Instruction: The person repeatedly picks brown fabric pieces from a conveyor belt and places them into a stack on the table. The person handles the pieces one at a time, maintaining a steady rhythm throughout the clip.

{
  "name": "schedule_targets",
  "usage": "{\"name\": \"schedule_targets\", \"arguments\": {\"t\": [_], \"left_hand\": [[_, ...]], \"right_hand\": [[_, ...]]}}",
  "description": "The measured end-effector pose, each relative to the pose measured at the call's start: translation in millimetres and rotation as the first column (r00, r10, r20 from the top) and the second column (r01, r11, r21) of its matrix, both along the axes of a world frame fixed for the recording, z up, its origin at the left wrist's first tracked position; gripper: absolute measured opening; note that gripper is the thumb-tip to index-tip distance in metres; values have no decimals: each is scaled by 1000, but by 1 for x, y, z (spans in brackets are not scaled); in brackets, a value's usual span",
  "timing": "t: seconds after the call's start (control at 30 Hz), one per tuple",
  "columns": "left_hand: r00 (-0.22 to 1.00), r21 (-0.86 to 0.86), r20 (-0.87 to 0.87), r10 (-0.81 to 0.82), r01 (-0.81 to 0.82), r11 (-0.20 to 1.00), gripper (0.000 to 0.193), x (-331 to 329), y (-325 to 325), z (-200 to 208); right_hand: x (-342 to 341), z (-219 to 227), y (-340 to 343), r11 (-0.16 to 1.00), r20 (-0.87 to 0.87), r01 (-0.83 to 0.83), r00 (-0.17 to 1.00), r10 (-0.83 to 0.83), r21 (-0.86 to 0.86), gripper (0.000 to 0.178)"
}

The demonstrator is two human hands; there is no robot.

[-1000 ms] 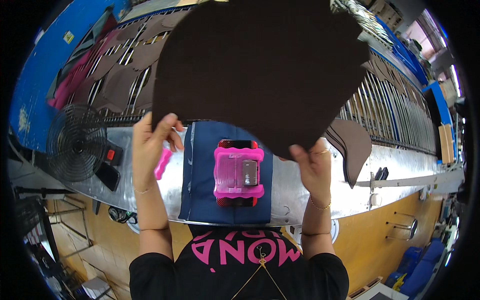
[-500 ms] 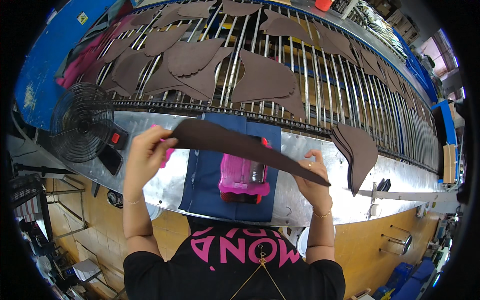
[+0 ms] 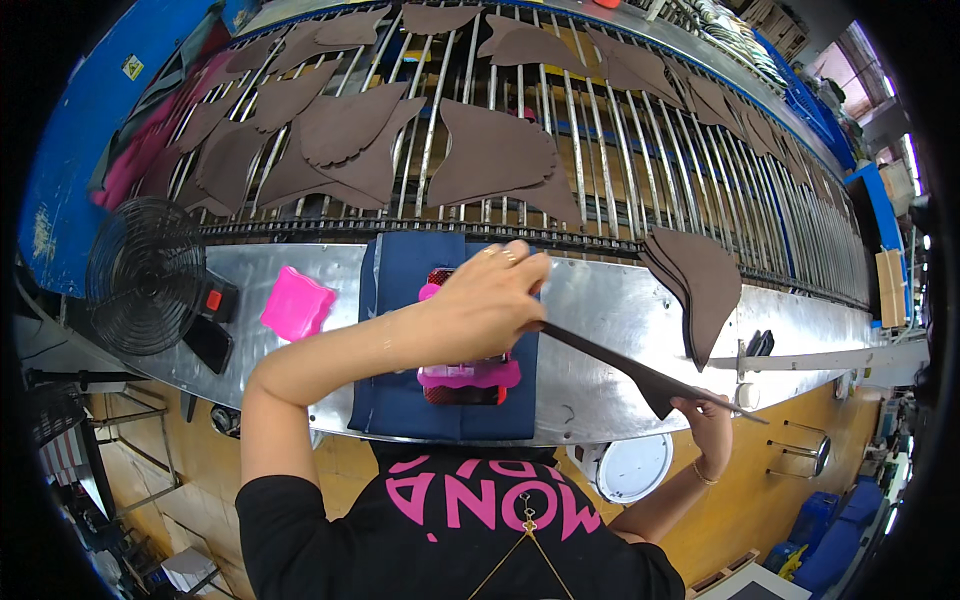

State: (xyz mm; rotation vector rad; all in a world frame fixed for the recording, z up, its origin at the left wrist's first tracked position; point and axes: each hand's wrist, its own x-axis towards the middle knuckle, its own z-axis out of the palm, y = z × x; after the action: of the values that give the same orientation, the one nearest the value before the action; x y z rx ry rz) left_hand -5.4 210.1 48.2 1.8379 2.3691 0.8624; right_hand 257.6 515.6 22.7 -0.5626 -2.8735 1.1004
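A dark brown, thin curved panel (image 3: pixel 610 362) stretches between my two hands, seen nearly edge-on. My left hand (image 3: pixel 492 303) reaches across to the right and pinches its left end. My right hand (image 3: pixel 704 425) grips it near the far right end, past the bench's front edge. Under my left hand and wrist lies a pink and black case (image 3: pixel 468 378), partly hidden, on a folded dark blue cloth (image 3: pixel 393 410). To the right, a small stack of similar brown panels (image 3: pixel 708 285) rests at the edge of the rollers.
Beyond the metal bench (image 3: pixel 610 300) runs a roller conveyor (image 3: pixel 610 180) carrying many brown panels (image 3: pixel 500 155). A black wire fan (image 3: pixel 150 285) and a pink scalloped piece (image 3: pixel 298 303) are at left. A metal bar (image 3: pixel 830 360) juts in at right; a white bucket (image 3: pixel 633 468) stands below.
The held panel has moved right and turned edge-on. My left hand has crossed rightward over the pink case, while my right hand has shifted right and nearer. The view has shifted slightly.
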Motion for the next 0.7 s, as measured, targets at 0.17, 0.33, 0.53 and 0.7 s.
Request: {"name": "schedule_targets", "arguments": {"t": [0.17, 0.33, 0.53, 0.7], "left_hand": [[995, 378, -95, 31, 7, 926, 3, -38, 69, 30], [900, 568, -382, 209, 51, 822, 3, -64, 93, 79], [718, 503, -618, 321, 47, 863, 8, -86, 104, 68], [733, 495, -540, 414, -121, 860, 45, -108, 84, 57]], "right_hand": [[8, -7, 26, 942, -353, 317, 899, -261, 111, 32], [-67, 23, 6, 988, -433, 144, 887, -157, -64, 36], [-197, -29, -36, 953, -338, -109, 941, 8, -282, 19], [-293, -76, -75, 851, -353, -9, 912, -208, -526, 18]]}}
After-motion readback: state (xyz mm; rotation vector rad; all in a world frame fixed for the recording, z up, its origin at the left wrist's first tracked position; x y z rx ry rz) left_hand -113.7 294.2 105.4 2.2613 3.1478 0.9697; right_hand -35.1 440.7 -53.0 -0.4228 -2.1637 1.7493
